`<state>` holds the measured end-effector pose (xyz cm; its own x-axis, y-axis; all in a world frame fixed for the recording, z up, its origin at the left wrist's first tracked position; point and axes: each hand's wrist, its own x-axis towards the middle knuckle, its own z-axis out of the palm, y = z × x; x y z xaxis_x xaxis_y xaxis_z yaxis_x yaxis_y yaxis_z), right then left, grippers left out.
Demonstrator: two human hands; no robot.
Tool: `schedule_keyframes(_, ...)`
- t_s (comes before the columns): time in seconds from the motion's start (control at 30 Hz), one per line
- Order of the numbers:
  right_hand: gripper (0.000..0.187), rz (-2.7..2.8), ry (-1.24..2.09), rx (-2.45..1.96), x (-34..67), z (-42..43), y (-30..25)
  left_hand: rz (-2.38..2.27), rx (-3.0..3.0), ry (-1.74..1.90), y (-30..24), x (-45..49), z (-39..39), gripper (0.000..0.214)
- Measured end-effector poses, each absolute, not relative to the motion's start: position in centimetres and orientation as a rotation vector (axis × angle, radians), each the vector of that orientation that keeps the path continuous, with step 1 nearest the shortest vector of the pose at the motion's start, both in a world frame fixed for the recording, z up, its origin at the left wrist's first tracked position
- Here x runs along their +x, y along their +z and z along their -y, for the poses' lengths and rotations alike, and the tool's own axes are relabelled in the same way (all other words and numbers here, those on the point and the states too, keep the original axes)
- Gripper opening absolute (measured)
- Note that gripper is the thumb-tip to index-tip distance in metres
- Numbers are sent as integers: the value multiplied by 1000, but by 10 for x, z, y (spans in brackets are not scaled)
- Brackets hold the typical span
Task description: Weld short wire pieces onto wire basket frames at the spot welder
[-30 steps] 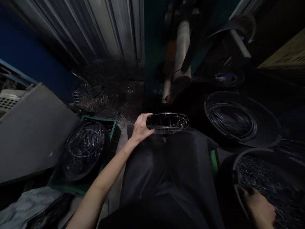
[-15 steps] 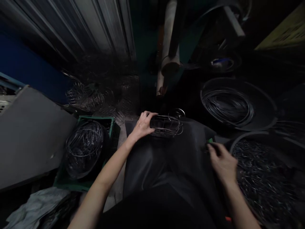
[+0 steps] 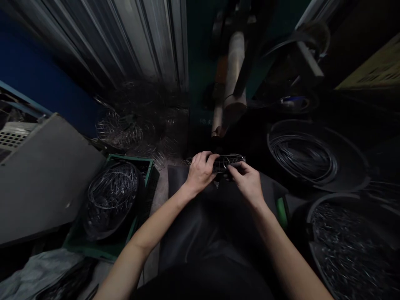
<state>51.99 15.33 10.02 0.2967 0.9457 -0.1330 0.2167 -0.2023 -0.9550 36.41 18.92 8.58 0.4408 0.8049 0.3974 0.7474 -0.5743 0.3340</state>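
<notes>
One wire basket [image 3: 221, 164] is gripped in our left hand [image 3: 200, 171]. Our right hand [image 3: 248, 181] meets its right side; whether those fingers grasp it, we cannot tell.

A grey metal wall with long ridges [image 3: 140, 41] stands at the back, with a flat blue panel [image 3: 46, 79] on its left. Below that panel is a big flat grey board [image 3: 46, 175]. A green plastic box [image 3: 131, 158] holds a round dark tub [image 3: 139, 191] full of thin wire. Shiny wire bits [image 3: 121, 129] lie in a messy heap behind it. A pale crumpled cloth [image 3: 40, 271] is at the bottom left. On the right, a wide black round tub [image 3: 353, 162] holds loops of grey wire [image 3: 303, 158].
</notes>
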Motion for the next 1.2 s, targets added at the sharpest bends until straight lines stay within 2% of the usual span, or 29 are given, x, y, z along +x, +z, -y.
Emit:
schedule_keyframes(0.27,31,1278,537,-1632,498,-157,84,-1425,2559,931,87,358,-195,52)
schedule_keyframes(0.43,26,1337,371,-1552,493,-163,75,-1398,2530,960,87,358,-201,53)
schedule_keyframes(1.2,28,1364,223,-1480,493,-190,77,-1337,2515,1153,90,361,-229,50)
